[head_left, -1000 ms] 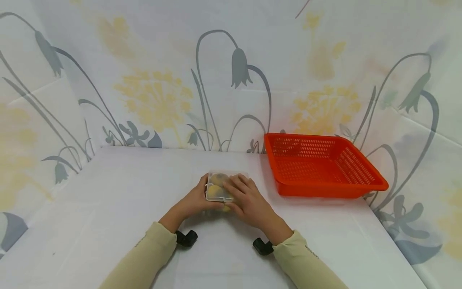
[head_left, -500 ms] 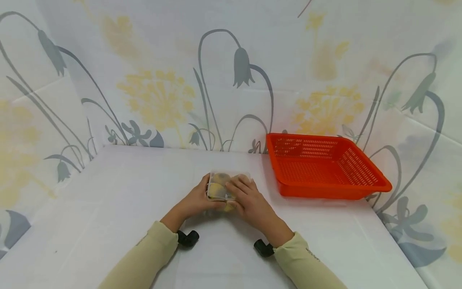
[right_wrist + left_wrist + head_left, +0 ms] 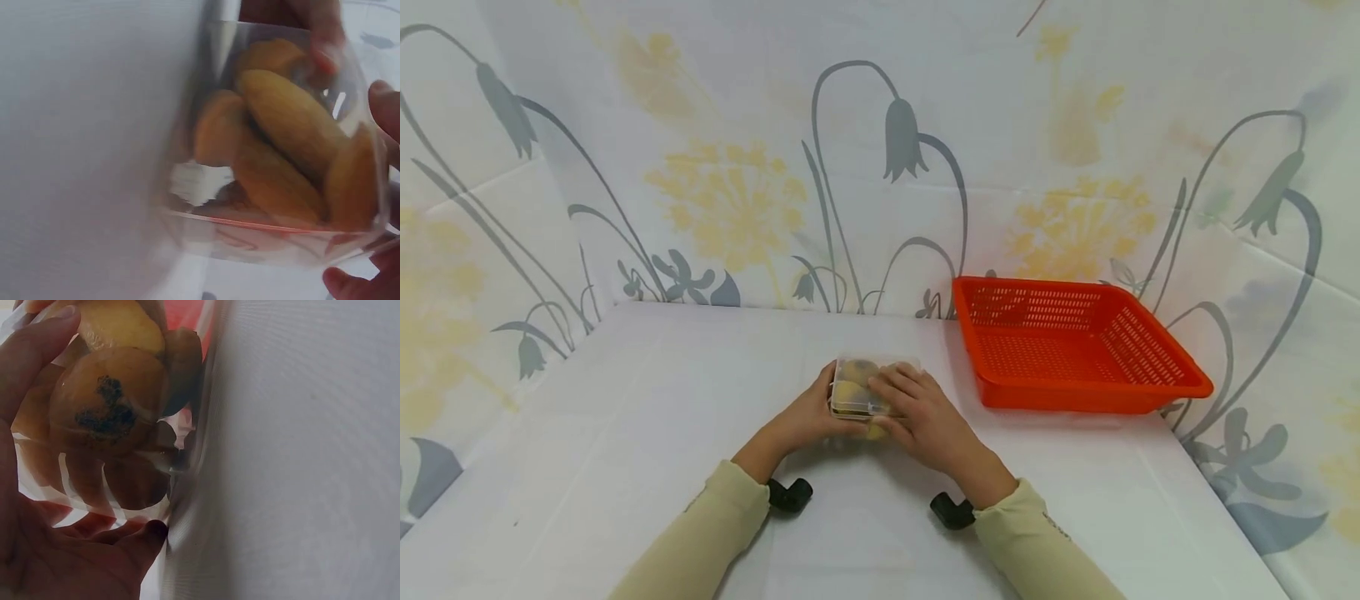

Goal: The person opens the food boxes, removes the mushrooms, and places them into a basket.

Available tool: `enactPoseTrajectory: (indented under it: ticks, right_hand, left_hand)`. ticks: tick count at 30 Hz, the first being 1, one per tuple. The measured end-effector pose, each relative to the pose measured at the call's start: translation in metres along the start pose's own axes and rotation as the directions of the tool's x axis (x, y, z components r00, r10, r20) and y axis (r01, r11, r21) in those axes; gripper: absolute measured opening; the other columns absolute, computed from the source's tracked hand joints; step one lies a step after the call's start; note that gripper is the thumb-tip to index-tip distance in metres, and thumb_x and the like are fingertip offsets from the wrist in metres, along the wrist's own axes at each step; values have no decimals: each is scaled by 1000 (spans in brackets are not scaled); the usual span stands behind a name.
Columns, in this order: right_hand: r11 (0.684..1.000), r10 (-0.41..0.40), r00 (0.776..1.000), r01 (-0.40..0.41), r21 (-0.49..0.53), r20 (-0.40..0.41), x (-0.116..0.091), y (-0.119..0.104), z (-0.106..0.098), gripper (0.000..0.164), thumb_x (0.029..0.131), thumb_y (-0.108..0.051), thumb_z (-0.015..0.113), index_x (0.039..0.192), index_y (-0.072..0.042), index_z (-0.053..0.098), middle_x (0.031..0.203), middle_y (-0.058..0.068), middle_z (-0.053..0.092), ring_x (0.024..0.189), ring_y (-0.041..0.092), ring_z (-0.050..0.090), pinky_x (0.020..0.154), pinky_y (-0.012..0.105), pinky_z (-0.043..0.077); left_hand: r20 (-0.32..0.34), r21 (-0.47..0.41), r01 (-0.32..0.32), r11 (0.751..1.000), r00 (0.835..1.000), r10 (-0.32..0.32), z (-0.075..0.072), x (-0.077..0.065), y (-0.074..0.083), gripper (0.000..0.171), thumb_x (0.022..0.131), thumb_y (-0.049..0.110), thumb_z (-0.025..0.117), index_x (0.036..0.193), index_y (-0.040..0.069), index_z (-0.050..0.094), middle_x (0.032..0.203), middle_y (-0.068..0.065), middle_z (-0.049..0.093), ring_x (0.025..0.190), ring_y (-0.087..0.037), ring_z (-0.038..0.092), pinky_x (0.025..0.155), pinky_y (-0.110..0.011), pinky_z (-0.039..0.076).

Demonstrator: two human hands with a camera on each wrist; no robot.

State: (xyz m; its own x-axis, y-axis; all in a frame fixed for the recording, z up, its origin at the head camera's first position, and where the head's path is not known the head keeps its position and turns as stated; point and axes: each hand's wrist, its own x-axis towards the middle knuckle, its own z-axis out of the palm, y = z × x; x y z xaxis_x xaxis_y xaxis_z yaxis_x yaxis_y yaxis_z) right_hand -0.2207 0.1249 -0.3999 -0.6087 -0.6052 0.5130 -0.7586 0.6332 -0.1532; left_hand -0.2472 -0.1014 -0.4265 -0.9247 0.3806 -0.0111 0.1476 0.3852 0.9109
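Note:
A clear plastic box (image 3: 852, 393) filled with several yellow-brown rounded pieces, which look like small pastries, stands mid-table between both hands. My left hand (image 3: 808, 415) grips its left side, thumb along the near face. My right hand (image 3: 931, 423) lies over the lid's right part, fingers across the top and thumb at the near edge. In the left wrist view one round pastry (image 3: 106, 403) shows a dark speckled patch. Longer yellow pieces (image 3: 290, 112) show through the wall in the right wrist view. Part of the lid is hidden under the right hand.
A red plastic basket (image 3: 1078, 396) with slotted walls stands at the back right, against the wall. White cloth covers the table (image 3: 662, 392). A flower-print cloth (image 3: 737, 125) hangs around the back and sides. A black wrist mount (image 3: 790, 495) sits under the left wrist.
The right wrist has shifted very slightly to the right, its fingers still over the lid. The left hand and box hold about the same place. The whole head view moved a little.

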Motion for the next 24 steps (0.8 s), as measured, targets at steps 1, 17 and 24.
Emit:
enactPoseTrajectory:
  ticks: [1,17,24]
  right_hand:
    - [1000,10,1000,-10,9,14,1,0,-1,50,90,-32,68,136,-15,57,140,8,56,133,32,47,110,57,36]
    - [826,389,904,-427,368,177,24,28,-33,35,93,-40,63,126,-30,62,134,-2,60,131,27,50,107,58,39]
    - [605,533,823,-534,590,197,29,40,-19,36,95,-49,55,124,-27,60,131,3,61,126,29,52,107,57,41]
  left_hand:
    - [4,-5,3,1000,1000,-3,0,-1,0,116,69,37,88,155,21,10,140,-7,47,122,-24,52,101,-44,45]
    - [18,-6,52,999,998,-52,-1,-1,-1,112,69,44,86,153,26,14,150,-1,38,134,-23,42,116,-52,30]
    - [25,-5,52,999,998,-52,-1,-2,-1,118,69,42,87,156,24,8,157,-3,29,142,-26,34,118,-51,27]
